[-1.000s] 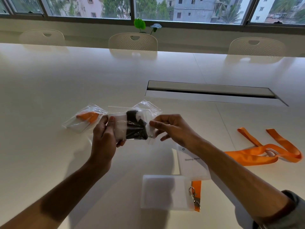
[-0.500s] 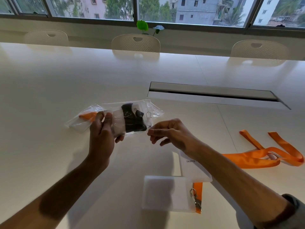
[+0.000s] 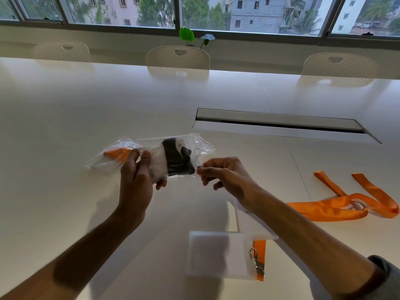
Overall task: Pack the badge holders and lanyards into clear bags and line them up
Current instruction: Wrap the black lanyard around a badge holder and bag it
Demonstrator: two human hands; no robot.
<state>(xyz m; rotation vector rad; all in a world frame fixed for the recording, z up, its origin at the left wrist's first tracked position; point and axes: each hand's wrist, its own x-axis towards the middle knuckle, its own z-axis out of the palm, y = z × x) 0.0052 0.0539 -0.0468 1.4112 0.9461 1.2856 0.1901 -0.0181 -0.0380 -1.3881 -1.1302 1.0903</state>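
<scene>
Closest to you, a frosted badge holder (image 3: 218, 255) is lying flat on the white table (image 3: 65, 118), with a metal clip (image 3: 257, 264) and a short end of orange strap (image 3: 260, 250) at its right edge. Just behind it, a second badge holder (image 3: 249, 219) with printed text is lying partly hidden under your right forearm. To the right, a loose orange lanyard (image 3: 346, 204) is sprawling on the table, well apart from your hands.

Your left hand (image 3: 135, 180) is gripping the left end of a clear bag (image 3: 173, 158), thumb and fingers curled round it, holding it above the table. Your right hand (image 3: 225, 176) is pinching the bag's right lower corner between thumb and forefinger. Inside the bag a black lanyard (image 3: 176, 159) is sitting folded, beside a pale badge holder and a small metal hook.

Behind your left hand, a second packed bag (image 3: 110, 158) with an orange lanyard inside is lying on the table.

Farther off, a long cable slot (image 3: 281, 125) is running across the table, three white chairs (image 3: 177, 58) are standing along its far edge, and a small green plant (image 3: 186, 35) is sitting by the windows (image 3: 255, 14)
</scene>
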